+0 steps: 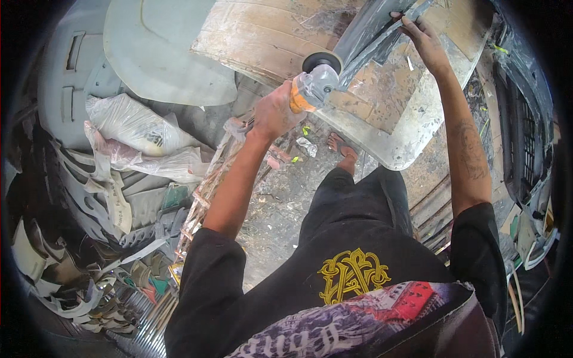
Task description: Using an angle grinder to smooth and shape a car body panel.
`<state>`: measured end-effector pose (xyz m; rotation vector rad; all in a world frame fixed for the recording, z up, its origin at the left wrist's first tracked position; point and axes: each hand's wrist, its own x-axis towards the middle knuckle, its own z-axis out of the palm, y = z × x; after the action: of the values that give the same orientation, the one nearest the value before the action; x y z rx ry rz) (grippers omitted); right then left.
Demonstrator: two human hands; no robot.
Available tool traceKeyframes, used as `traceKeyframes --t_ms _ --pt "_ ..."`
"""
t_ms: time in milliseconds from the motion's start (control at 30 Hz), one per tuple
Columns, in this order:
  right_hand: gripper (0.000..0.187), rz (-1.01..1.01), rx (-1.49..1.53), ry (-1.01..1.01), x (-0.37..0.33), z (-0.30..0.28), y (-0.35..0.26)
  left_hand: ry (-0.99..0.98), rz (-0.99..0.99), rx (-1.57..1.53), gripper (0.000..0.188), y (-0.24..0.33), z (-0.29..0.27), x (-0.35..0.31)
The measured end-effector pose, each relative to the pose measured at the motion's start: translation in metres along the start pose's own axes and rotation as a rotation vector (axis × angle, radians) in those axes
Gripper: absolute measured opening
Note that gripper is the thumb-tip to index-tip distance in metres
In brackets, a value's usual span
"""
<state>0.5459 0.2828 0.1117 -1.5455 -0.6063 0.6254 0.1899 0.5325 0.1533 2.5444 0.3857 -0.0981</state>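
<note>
My left hand (276, 112) is closed around the orange body of an angle grinder (317, 86). Its dusty grey head carries a round black disc (323, 60), which faces up and away beside the lower end of a long grey plastic panel (371, 30). Whether the disc touches the panel, I cannot tell. At the top, my right hand (424, 43) has its thumb and fingers on the panel's raised edge, holding it. The panel lies on a dusty, cardboard-covered work surface (397, 149), and its far end runs out of view.
Large grey panels (170, 53) and a plastic-wrapped bundle (143, 134) lie to the left, above a heap of broken plastic pieces (65, 268). A black grille (525, 131) stands at the right. My sandalled foot (343, 145) is on the littered floor, below the work surface.
</note>
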Motion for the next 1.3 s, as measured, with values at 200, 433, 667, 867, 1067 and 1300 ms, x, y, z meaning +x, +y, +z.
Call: traceKeyframes --t_ms 200,433,667,867,1067,1300 --pt "0.042 0.012 -0.007 0.064 -0.008 0.010 -0.011 0.070 0.004 -0.070 0.050 0.004 0.009 0.004" --pt "0.044 -0.005 -0.028 0.080 -0.008 0.015 -0.016 0.058 -0.030 -0.041 0.050 0.005 0.010 0.007" --pt "0.042 -0.005 -0.019 0.064 -0.007 0.014 -0.015 0.062 0.009 -0.078 0.051 0.001 0.012 0.008" --pt "0.042 -0.016 -0.057 0.055 -0.007 0.012 -0.014 0.041 -0.013 -0.064 0.054 0.000 0.015 0.008" --pt "0.044 -0.011 -0.072 0.065 -0.008 0.014 -0.016 0.051 0.013 -0.064 0.049 0.003 0.013 0.009" --pt "0.044 -0.023 -0.085 0.099 -0.007 0.014 -0.014 0.041 -0.022 -0.048 0.050 0.008 0.012 0.006"
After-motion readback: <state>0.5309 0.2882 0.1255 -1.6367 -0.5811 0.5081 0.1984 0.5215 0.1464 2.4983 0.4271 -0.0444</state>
